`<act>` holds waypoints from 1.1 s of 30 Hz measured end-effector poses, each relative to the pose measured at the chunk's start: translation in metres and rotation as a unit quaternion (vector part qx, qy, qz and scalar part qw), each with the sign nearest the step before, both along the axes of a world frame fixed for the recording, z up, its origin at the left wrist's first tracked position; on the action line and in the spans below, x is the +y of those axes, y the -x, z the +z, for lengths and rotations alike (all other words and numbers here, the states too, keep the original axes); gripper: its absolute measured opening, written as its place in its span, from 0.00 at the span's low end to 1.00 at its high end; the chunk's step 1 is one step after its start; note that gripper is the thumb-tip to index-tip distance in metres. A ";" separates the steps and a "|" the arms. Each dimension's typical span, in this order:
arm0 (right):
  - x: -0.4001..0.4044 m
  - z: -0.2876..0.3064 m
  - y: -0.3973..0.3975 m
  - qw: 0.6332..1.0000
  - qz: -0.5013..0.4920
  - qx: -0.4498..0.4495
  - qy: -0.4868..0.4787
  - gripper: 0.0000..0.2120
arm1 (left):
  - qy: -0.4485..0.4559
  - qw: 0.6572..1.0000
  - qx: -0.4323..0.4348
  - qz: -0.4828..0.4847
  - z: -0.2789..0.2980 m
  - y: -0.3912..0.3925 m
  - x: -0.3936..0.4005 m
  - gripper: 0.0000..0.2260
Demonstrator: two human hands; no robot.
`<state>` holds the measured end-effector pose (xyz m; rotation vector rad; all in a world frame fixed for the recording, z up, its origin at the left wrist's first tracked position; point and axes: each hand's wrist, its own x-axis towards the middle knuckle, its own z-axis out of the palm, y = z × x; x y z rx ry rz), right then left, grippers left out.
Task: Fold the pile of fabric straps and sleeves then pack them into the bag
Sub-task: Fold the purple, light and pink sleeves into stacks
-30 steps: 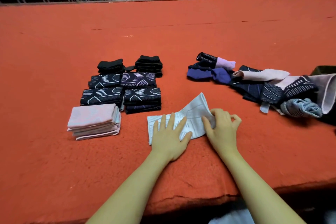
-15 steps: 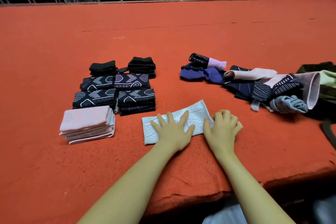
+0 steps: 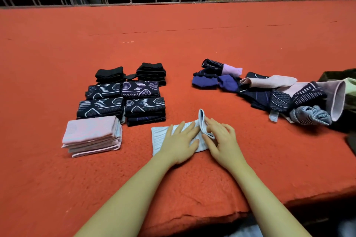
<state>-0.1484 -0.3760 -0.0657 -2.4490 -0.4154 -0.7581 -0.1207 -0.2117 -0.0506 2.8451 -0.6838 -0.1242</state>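
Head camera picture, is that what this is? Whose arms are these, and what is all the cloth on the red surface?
Yes: the camera sits on a person's head and looks down at their own bare arms, so there is no machine. The left hand presses flat on a white sleeve while the right hand lifts its end with the fingers, folding it over. To the left on the red table are folded stacks: pink, patterned dark, black. To the right lies an unfolded pile.
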 end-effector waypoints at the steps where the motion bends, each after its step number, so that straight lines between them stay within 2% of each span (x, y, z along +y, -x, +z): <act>1: 0.001 0.002 0.000 1.000 0.007 0.000 0.004 0.17 | 0.000 1.000 -0.020 0.012 -0.002 0.003 0.007 0.23; 3: 0.004 0.005 0.001 1.000 0.016 0.009 0.008 0.20 | -0.010 0.997 -0.068 0.044 -0.007 0.011 0.022 0.23; 6: 0.010 0.008 -0.002 0.998 0.026 0.052 0.011 0.22 | 0.006 0.983 -0.124 0.136 -0.013 0.024 0.038 0.31; 8: 0.017 0.009 -0.003 0.997 0.032 0.065 0.016 0.23 | 0.015 0.967 -0.150 0.206 -0.017 0.026 0.043 0.29; 12: 0.030 0.008 -0.004 0.990 0.062 0.085 0.094 0.12 | 0.014 0.943 -0.147 0.297 -0.017 0.036 0.046 0.29; 16: 0.035 0.008 -0.002 0.984 0.072 0.092 0.133 0.06 | -0.006 0.937 -0.169 0.307 -0.018 0.041 0.047 0.26; 19: 0.038 0.009 0.000 0.982 0.078 0.100 0.140 0.05 | -0.013 0.942 -0.191 0.277 -0.021 0.038 0.048 0.23; 21: 0.043 0.009 0.000 0.979 0.077 0.110 0.151 0.05 | 0.014 0.941 -0.229 0.248 -0.020 0.036 0.050 0.23; 22: 0.047 0.009 0.000 0.978 0.080 0.116 0.156 0.07 | 0.035 0.940 -0.249 0.230 -0.020 0.035 0.051 0.24; 25: 0.055 0.012 0.002 0.972 0.087 0.143 0.163 0.21 | 0.100 0.933 -0.288 0.189 -0.021 0.035 0.051 0.24; 27: 0.053 0.016 0.002 0.973 0.082 0.177 0.126 0.25 | 0.103 0.927 -0.295 0.206 -0.020 0.037 0.052 0.25; 29: 0.051 0.017 0.001 0.977 0.067 0.176 0.104 0.22 | 0.067 0.920 -0.284 0.263 -0.021 0.038 0.053 0.24; 31: 0.053 0.016 0.000 0.978 0.041 0.156 0.135 0.17 | 0.038 0.913 -0.250 0.321 -0.022 0.039 0.052 0.22; 33: 0.056 0.013 0.001 0.969 -0.009 0.161 0.186 0.21 | 0.024 0.912 -0.233 0.338 -0.025 0.039 0.052 0.18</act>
